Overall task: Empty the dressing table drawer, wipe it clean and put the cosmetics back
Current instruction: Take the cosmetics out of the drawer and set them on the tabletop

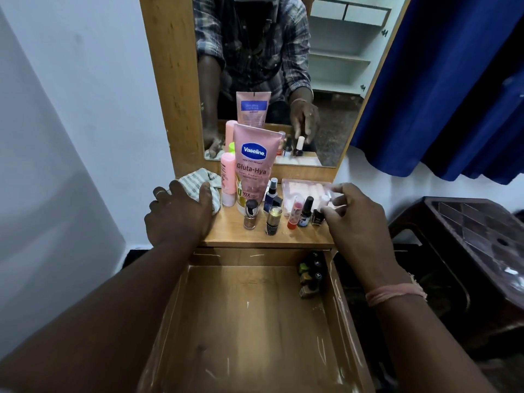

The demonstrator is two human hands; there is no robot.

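Right hand [350, 214] pinches a small dark nail polish bottle [318, 215] on the wooden surface [232, 228]; left hand [181, 214] rests flat on a striped cloth [198, 177]. Below, the open drawer [249, 321] holds a few small bottles [310, 276] in its far right corner. Placing each bottle upright should keep neighbours from toppling. A Vaseline tube [253, 165] leans against the mirror [326, 66]; blue curtain [442, 95] hangs right.

The wooden drawer [246, 321] is pulled open below both hands' fingers, bare but for small bottles [310, 276] in its far right corner. A striped cloth [198, 180] lies under the left fingers [205, 194]; cosmetics [255, 177] stand upright between both hands.
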